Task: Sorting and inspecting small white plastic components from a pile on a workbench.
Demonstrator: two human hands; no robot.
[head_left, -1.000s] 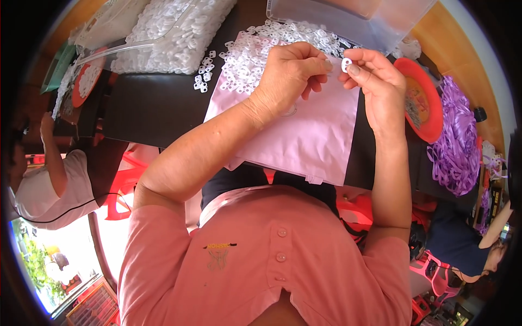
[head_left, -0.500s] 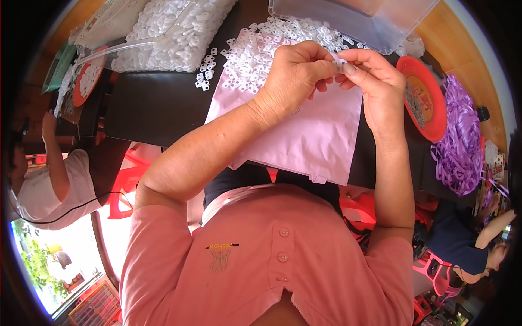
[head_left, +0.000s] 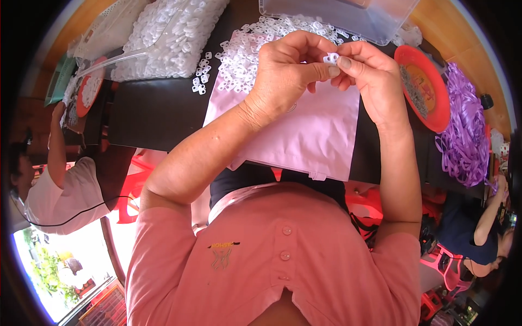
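Above the pink cloth [head_left: 321, 130], my two hands meet over a small white plastic piece with holes [head_left: 330, 58]. My left hand [head_left: 291, 68] pinches it from one side between thumb and fingers. From the other side, my right hand [head_left: 370, 73] closes its thumb and forefinger against it. Whether anything smaller is also between the fingertips is too small to tell. A loose heap of similar white pieces [head_left: 239, 62] spreads over the cloth's far part, behind my left hand. Several more [head_left: 201, 73] lie to its left on the dark table.
A clear bag full of white pieces [head_left: 168, 41] stands at the far left. Behind the heap is a clear plastic bin [head_left: 348, 22]. On the right lie a red plate of small metal bits [head_left: 429, 87] and purple ribbons [head_left: 465, 130]. Two people sit nearby, one on each side.
The white piece shows more plainly between my fingertips, as my fingers have shifted their hold. My head view has moved slightly. The left co-worker's arm has also shifted.
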